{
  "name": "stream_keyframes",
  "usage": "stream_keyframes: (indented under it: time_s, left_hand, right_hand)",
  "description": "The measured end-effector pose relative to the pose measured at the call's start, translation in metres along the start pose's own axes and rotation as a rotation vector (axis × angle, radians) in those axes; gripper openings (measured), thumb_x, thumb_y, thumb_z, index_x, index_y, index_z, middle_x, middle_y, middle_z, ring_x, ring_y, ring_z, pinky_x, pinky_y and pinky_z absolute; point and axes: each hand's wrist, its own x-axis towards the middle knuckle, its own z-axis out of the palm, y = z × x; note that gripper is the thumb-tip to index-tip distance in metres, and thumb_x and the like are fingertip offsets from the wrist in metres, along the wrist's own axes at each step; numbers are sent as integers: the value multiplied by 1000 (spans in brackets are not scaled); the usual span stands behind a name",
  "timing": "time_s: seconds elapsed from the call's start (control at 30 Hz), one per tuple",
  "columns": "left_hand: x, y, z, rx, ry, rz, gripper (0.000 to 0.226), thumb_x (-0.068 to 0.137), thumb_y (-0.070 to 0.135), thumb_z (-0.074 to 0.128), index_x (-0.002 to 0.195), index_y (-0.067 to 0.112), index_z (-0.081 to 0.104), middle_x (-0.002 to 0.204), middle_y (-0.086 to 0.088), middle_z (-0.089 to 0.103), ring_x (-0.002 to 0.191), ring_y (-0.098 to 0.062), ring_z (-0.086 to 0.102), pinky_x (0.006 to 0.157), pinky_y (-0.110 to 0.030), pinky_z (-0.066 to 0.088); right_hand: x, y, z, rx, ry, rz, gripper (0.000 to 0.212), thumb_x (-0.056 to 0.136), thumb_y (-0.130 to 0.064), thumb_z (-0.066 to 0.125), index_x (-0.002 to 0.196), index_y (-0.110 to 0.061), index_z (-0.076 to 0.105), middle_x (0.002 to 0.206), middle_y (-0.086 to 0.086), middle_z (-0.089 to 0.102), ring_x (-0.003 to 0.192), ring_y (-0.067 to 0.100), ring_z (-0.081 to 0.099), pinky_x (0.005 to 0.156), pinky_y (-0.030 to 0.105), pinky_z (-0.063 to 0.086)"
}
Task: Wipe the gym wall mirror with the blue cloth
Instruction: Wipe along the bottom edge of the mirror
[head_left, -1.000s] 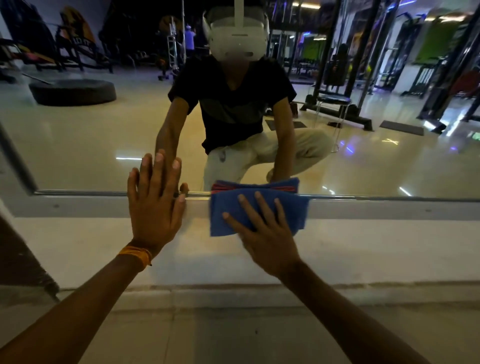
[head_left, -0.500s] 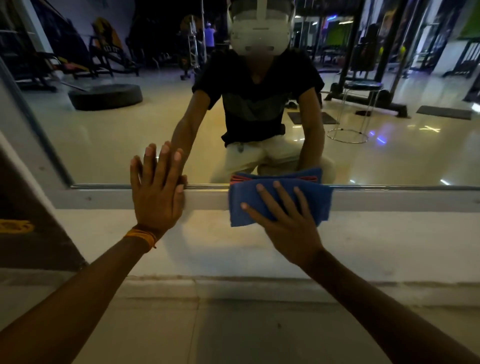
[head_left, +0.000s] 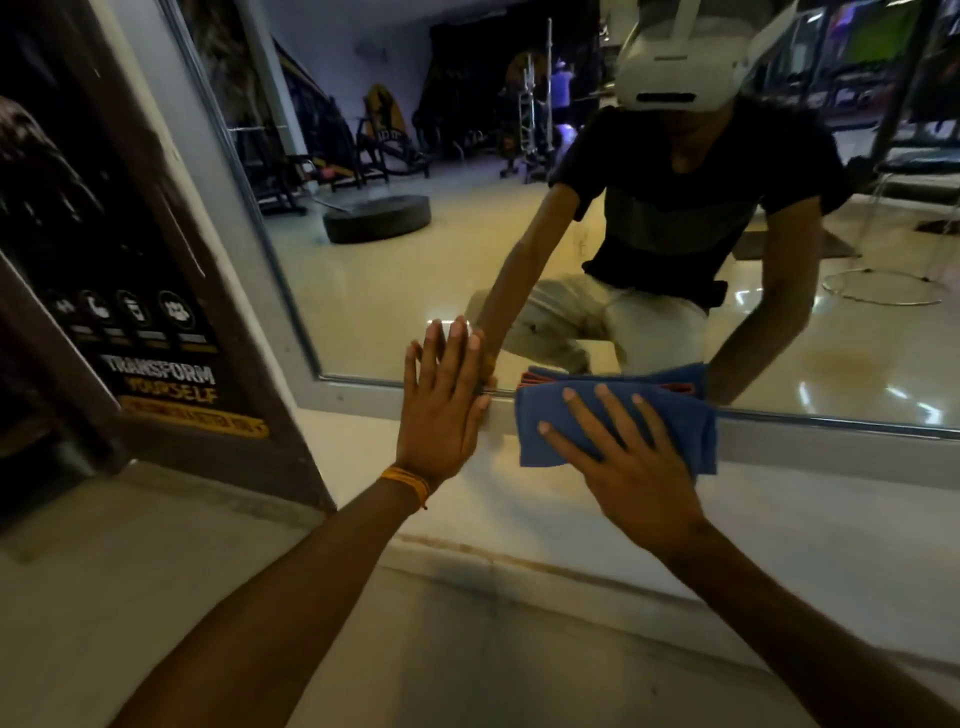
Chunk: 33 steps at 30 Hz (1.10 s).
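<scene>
The gym wall mirror (head_left: 395, 291) fills the upper view and reflects a crouching person in a headset. A folded blue cloth (head_left: 670, 415) lies flat against the mirror's grey bottom frame (head_left: 831, 447), its top edge reaching the glass. My right hand (head_left: 628, 462) presses on the cloth with spread, straight fingers. To the left of the cloth, my left hand (head_left: 441, 410) is flat against the wall with straight fingers whose tips overlap the glass, touching the bottom edge. An orange thread band circles my left wrist.
A dark poster (head_left: 130, 322) reading "TRANSFORM YOURSELF" covers the wall left of the mirror's corner. Below the frame runs a pale wall strip (head_left: 779, 525), then a tiled floor (head_left: 467, 649). The glass reflects a tyre and gym machines.
My view has swung left and tilted, bringing the mirror's left corner and the poster into sight. Both hands stay at the bottom frame, the right still pressing the cloth.
</scene>
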Motion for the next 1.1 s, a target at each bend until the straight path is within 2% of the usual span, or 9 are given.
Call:
stream_keyframes:
  time_s: [0.13, 0.2, 0.3, 0.47, 0.6, 0.73, 0.83, 0.93, 1.1]
  left_hand:
    - [-1, -21, -18, 6, -50, 46, 61, 109, 38, 26, 164, 15, 10, 171, -13, 11, 159, -35, 10, 125, -63, 15]
    - [-7, -40, -29, -9, -35, -43, 61, 110, 43, 21, 163, 15, 14, 172, -10, 9, 159, -33, 9, 126, -61, 12]
    - [-19, -74, -35, 9, -10, -128, 60, 110, 42, 23, 163, 16, 18, 173, -9, 8, 159, -32, 7, 126, -62, 12]
    - [-38, -120, -34, -25, 63, -365, 66, 108, 38, 37, 165, 21, 10, 173, -8, 1, 160, -29, -3, 126, -61, 11]
    - [-46, -145, -34, 0, 18, -237, 63, 109, 38, 33, 164, 16, 14, 173, -10, 3, 160, -29, -1, 127, -58, 9]
    - [-49, -157, -29, 31, 29, -169, 61, 109, 38, 31, 163, 13, 17, 172, -12, 3, 159, -35, 4, 126, -62, 9]
    - [-50, -161, -20, 56, 73, -143, 61, 110, 41, 25, 163, 13, 15, 171, -11, 2, 159, -37, 4, 127, -60, 4]
    - [-50, -170, -7, 70, 123, -126, 62, 110, 44, 22, 164, 17, 10, 171, -9, 1, 159, -33, 1, 127, -56, 0]
    - [-49, -180, 1, 78, 168, -73, 63, 109, 46, 22, 165, 26, 1, 172, 2, -13, 159, -25, -6, 128, -50, -5]
  right_hand:
    - [11, -9, 12, -33, 35, -22, 78, 93, -12, 65, 161, -29, 30, 169, 11, 23, 156, 37, 15, 127, 57, 7]
    - [-7, 8, 11, -65, 55, -37, 79, 95, -10, 62, 162, -30, 25, 170, 10, 20, 157, 37, 13, 127, 56, 6]
    - [-24, 15, 6, -104, 66, 81, 86, 91, -18, 66, 163, -31, 21, 170, 9, 18, 157, 37, 13, 126, 57, 7]
    - [65, -83, 22, 51, 15, 67, 97, 83, -16, 79, 161, -30, 23, 169, 10, 22, 156, 37, 8, 127, 56, -1]
    - [108, -117, 35, 15, 32, 8, 84, 93, -15, 67, 163, -30, 22, 169, 9, 20, 156, 36, 9, 127, 55, 1]
    - [53, -54, 26, -94, 35, -72, 73, 99, -14, 61, 161, -32, 28, 170, 9, 21, 157, 35, 15, 127, 55, 9]
    - [22, -29, 14, -161, 17, 5, 76, 97, -20, 62, 162, -33, 24, 171, 9, 16, 157, 37, 13, 126, 58, 10]
    - [46, -76, 29, -120, 17, 66, 83, 95, -17, 68, 162, -34, 21, 171, 8, 14, 157, 36, 9, 126, 59, 7]
    - [108, -147, 52, -68, 7, -27, 73, 98, -20, 65, 159, -36, 30, 168, 6, 20, 155, 35, 17, 126, 56, 8]
